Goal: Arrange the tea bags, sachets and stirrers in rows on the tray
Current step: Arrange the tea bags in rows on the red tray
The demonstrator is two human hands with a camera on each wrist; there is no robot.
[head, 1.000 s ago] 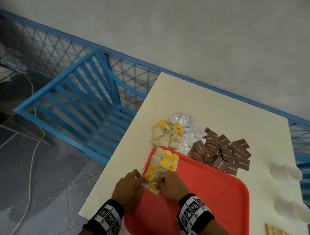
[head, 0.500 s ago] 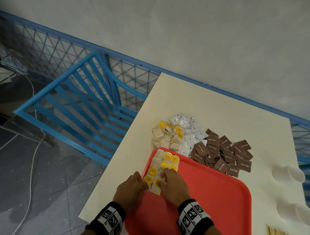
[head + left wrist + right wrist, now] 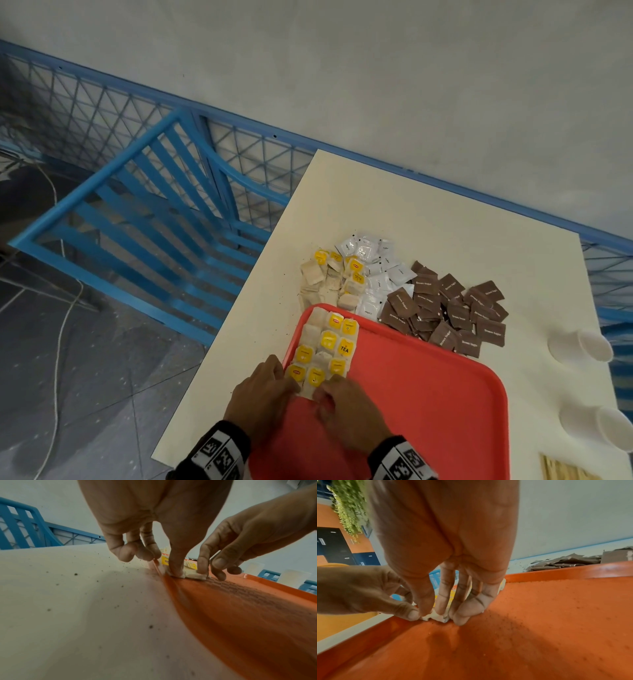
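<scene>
- Head view: both hands meet at the near end of the block of tea bags (image 3: 323, 346) laid in the far left corner of the tray (image 3: 428, 394).
- The block runs three bags across; its long axis lies along the tray's left rim, from the far corner toward the person.
- Left hand (image 3: 262, 399): in the left wrist view its thumb (image 3: 175, 566) presses down on the nearest bag (image 3: 187, 574), which lies flat just inside the rim; the other fingers are curled and hold nothing that I can see.
- Right hand (image 3: 346, 414): in the right wrist view its fingertips (image 3: 460, 616) press on the same crumpled bag at its near edge. The fingers are bent onto the paper, not wrapped round it.
- Step in hand, as I judge it: squaring up the last tea bag so that it closes the nearest row.
- Still on the table (image 3: 394, 212) beyond the tray: a loose heap of tea bags (image 3: 329, 277), white sachets (image 3: 373, 267) and brown sachets (image 3: 448, 308), all pointing every way.
- Stirrers: something pale and wooden shows at the bottom right corner, too cut off to be sure.
- Next move probably calls for lifting both hands off without dragging the light bag, then reaching past the tray's far rim for more bags.
- Most of the tray is bare, so the task looks early.
</scene>
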